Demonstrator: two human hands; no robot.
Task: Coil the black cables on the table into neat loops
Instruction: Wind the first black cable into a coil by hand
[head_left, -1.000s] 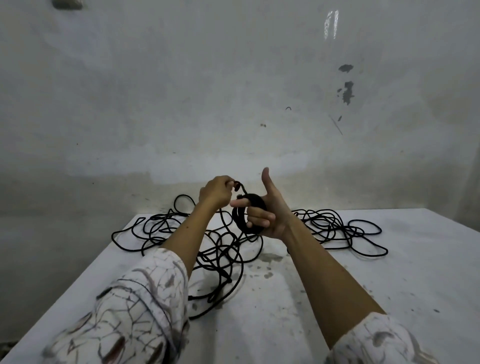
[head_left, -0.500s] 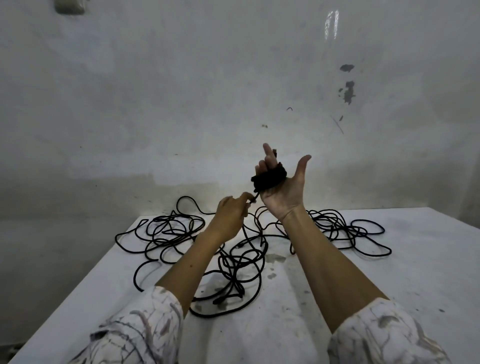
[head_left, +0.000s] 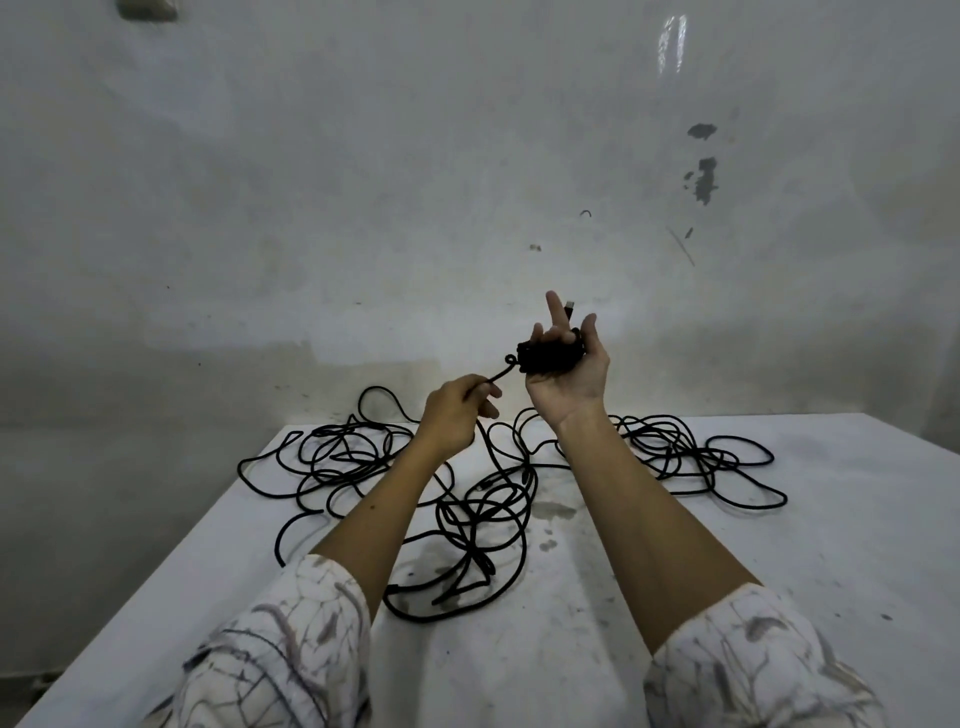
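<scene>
Nearest the camera, two white patterned fabric sleeves (head_left: 291, 644) are framing the bottom of the view, and both bare forearms are reaching away over the white stained tabletop (head_left: 649, 597). Between the forearms, a loose tangle of thin black cable (head_left: 478, 525) is lying on the table, spreading into further black loops at the far left (head_left: 337, 457) and far right (head_left: 691, 457). Farther out, the left hand (head_left: 454, 418) is hanging above the tangle with its back to the camera, fingers curled and pinching a strand of the cable that is running up and right. Just beyond and right of it, the right hand (head_left: 569, 369) is being held upright, palm facing the camera, with a small tight bundle of wound black cable (head_left: 550, 356) wrapped across its fingers; the thumb and fingers are curling round the bundle while one finger is pointing straight up beside a cable plug tip (head_left: 570, 307). Behind everything, a scuffed pale grey wall (head_left: 363, 182) is filling the background.
</scene>
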